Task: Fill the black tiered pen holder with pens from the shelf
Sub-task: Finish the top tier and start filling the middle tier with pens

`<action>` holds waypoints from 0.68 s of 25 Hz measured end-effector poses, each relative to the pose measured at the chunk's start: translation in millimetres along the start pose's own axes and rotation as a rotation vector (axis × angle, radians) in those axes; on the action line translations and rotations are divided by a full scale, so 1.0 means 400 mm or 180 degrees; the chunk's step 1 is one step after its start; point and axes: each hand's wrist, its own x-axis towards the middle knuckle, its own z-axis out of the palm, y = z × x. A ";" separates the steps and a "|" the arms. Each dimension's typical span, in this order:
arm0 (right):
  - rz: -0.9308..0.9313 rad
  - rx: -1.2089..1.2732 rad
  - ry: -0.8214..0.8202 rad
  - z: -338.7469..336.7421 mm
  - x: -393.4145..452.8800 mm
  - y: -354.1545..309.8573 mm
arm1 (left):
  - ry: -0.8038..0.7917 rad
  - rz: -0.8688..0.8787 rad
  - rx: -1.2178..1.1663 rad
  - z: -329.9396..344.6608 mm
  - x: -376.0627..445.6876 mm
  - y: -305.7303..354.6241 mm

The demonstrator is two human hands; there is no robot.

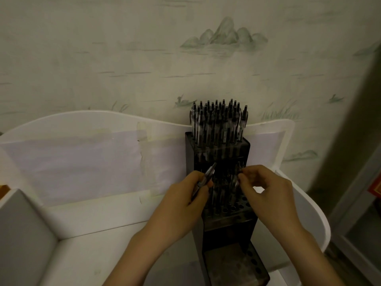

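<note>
Black tiered pen holder (224, 221) stands on the white shelf (99, 240), at about 5 o'clock from frame centre, its back against the shelf's rear panel. Top tier is packed with upright pens (218, 122), caps up. Middle tier is partly filled; the front row of holes there shows open. Lowest tier at 6 o'clock also has open holes.

Left hand (181, 205) at 9 o'clock of the holder, fingers curled round a few pens (206, 178), tips angled toward 1 o'clock over the middle tier.

Right hand (268, 193) at 3 o'clock of the holder, thumb and forefinger pinching one pen (237, 178) standing in the middle tier; detail there is dark and blurred.

Wallpaper (222, 36) with painted hills behind.
</note>
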 end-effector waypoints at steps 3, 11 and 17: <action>0.0157 -0.0223 -0.0380 0.013 -0.012 0.021 | -0.0067 -0.0069 -0.0151 0.000 -0.003 0.002; 0.0173 -0.0266 -0.0238 -0.007 -0.028 -0.007 | -0.0216 -0.0022 -0.0196 0.014 0.002 0.006; -0.0044 0.0569 -0.0296 -0.016 -0.039 -0.096 | -0.0405 0.0093 0.0041 0.038 0.001 0.022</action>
